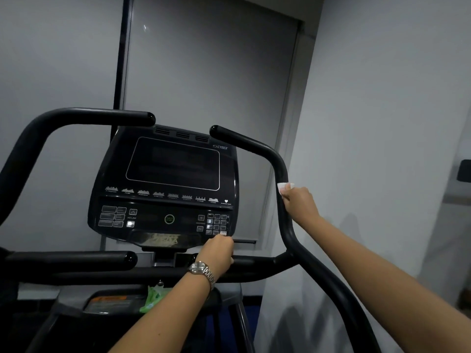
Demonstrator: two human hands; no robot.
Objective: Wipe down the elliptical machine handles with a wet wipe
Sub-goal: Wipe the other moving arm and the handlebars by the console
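Head view, wet wipe under right hand

Matt black handle, glossy plastic console (dark screen); metal-link watch, soft white wipe

Wet wipe: mostly hidden under right hand, only white corner shows. Right hand fingers wrapped behind right handle, not visible. Left hand fingers curled over short bar, tips hidden. Left handle cut off by left edge. Console btn labels too small/blurred to read. Green packet below: partly hidden behind left forearm, print illegible.
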